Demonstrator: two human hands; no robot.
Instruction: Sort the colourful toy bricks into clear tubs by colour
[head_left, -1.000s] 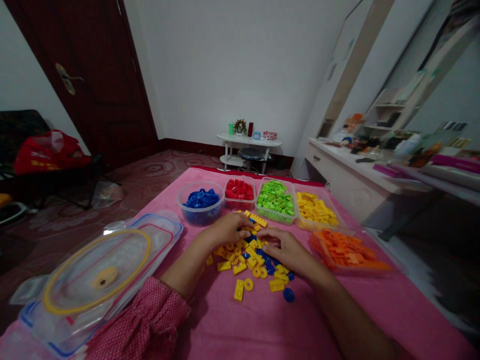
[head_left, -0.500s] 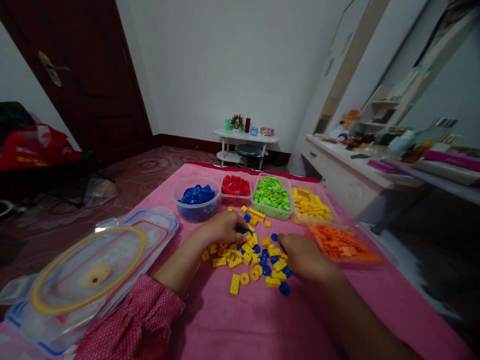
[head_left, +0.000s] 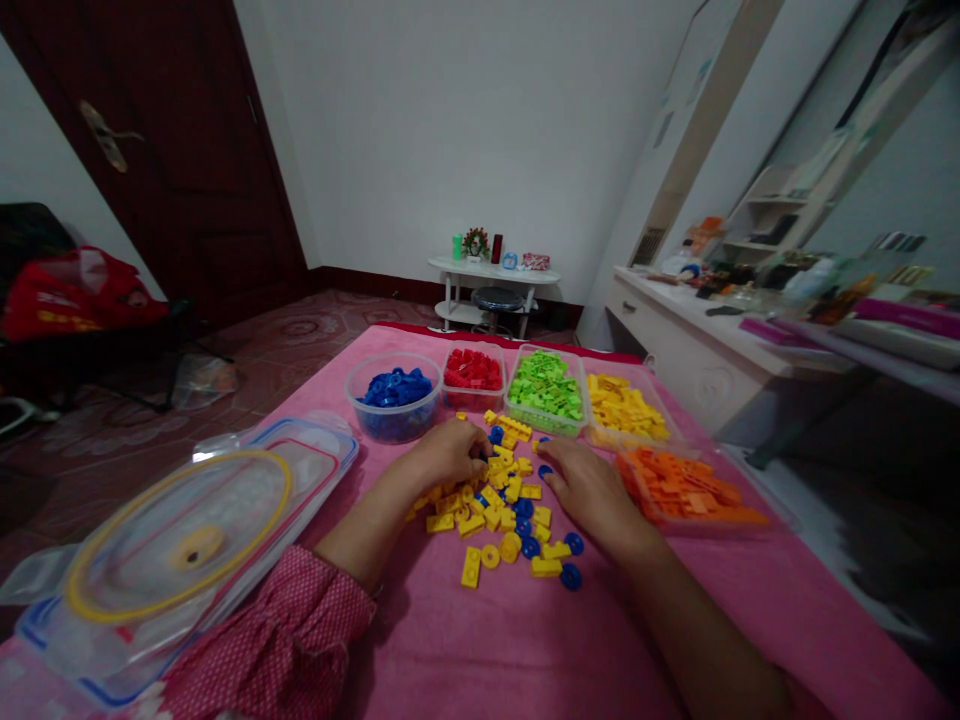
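1. Spotted a loose pile of small yellow and blue plastic bricks point(head_left: 496, 495) mid pink cloth point(head_left: 480, 650), on the near side of the clear tub of green bricks point(head_left: 546, 392).
2. Found the left hand point(head_left: 450, 455) curled onto the pile's far-left edge; couldn't tell if anything was pinched.
3. Found the right hand point(head_left: 589, 490) lying loose and flat on the pile's right side, gripping nothing.
4. Reckoned a careless wrist could've bumped the shallow clear tray of orange bricks point(head_left: 686, 492) just right of it and mixed colours.

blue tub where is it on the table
Head view: the blue tub is at the left end of the tub row on the pink cloth, beside the red tub, just beyond the left hand.
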